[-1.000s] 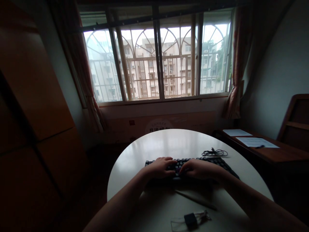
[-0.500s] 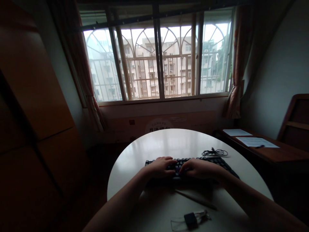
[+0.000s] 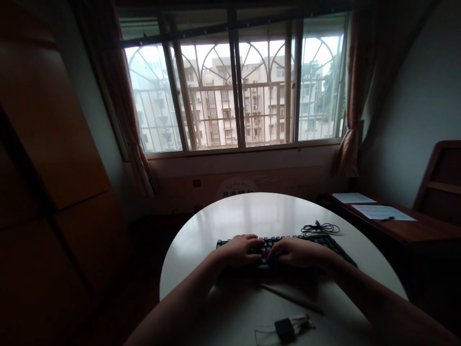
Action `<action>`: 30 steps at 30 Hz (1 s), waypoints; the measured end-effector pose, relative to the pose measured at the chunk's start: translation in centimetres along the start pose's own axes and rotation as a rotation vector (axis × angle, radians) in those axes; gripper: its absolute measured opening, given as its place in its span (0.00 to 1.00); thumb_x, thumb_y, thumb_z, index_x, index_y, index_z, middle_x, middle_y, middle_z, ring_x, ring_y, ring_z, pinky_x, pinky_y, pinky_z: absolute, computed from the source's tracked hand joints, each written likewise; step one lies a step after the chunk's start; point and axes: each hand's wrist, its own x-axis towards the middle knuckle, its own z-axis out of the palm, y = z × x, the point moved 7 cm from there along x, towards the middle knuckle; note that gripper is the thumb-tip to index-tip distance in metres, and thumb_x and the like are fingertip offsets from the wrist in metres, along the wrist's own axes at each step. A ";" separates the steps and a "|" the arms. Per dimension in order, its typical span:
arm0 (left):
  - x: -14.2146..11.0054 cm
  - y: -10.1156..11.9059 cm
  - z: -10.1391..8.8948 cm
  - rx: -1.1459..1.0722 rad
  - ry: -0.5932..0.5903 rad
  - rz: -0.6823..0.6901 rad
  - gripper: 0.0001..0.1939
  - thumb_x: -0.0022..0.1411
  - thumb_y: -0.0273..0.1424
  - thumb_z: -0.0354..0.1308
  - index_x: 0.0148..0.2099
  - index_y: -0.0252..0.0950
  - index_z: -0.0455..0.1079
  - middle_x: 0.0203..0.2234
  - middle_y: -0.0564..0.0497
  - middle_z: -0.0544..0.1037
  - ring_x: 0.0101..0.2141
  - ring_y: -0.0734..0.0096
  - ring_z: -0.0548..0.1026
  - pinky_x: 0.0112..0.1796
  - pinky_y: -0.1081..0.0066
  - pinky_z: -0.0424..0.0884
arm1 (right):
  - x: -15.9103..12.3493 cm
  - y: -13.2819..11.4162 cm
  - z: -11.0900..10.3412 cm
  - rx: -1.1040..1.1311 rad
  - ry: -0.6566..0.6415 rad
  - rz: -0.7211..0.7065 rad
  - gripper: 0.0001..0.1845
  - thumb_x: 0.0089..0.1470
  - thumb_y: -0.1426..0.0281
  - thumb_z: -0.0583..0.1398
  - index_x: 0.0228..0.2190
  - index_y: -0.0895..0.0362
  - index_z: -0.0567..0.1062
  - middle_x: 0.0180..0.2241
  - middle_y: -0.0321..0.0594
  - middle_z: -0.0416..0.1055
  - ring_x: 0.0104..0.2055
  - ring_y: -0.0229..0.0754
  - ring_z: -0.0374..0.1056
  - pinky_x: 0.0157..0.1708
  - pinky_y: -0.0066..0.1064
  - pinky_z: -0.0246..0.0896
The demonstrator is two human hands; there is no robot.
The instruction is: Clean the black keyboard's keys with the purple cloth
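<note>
A black keyboard (image 3: 324,241) lies across the middle of a round white table (image 3: 252,211). My left hand (image 3: 239,250) rests on its left keys, fingers spread and curled down onto them. On the middle keys, close beside it, lies my right hand (image 3: 297,252) in the same pose. Neither hand holds anything. The keyboard's near edge is hidden under my hands and forearms.
A coiled black cable (image 3: 320,227) lies beyond the keyboard's right end. A thin stick (image 3: 293,299) and a small dark object on a clear bag (image 3: 284,328) lie near me. A wooden side table with papers (image 3: 382,212) stands right; a barred window (image 3: 234,91) is ahead.
</note>
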 end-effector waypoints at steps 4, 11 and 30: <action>0.0 0.0 0.1 0.005 -0.009 -0.001 0.31 0.63 0.47 0.57 0.66 0.48 0.60 0.60 0.47 0.67 0.57 0.49 0.67 0.56 0.56 0.63 | 0.0 -0.1 0.0 0.005 0.001 -0.003 0.20 0.55 0.69 0.57 0.47 0.50 0.80 0.44 0.37 0.80 0.43 0.46 0.75 0.45 0.31 0.66; 0.0 -0.3 0.2 -0.003 -0.009 0.000 0.31 0.63 0.48 0.56 0.66 0.48 0.60 0.61 0.47 0.66 0.58 0.48 0.66 0.56 0.56 0.63 | 0.0 0.1 0.0 -0.007 0.001 0.006 0.20 0.55 0.68 0.57 0.47 0.50 0.80 0.43 0.37 0.80 0.41 0.46 0.75 0.44 0.31 0.66; 0.0 -0.1 0.2 0.003 0.000 0.009 0.31 0.64 0.47 0.56 0.66 0.47 0.61 0.60 0.47 0.67 0.57 0.49 0.67 0.56 0.56 0.63 | 0.1 -0.2 0.0 0.011 -0.008 -0.002 0.20 0.55 0.69 0.57 0.47 0.52 0.80 0.43 0.37 0.80 0.43 0.45 0.75 0.44 0.30 0.65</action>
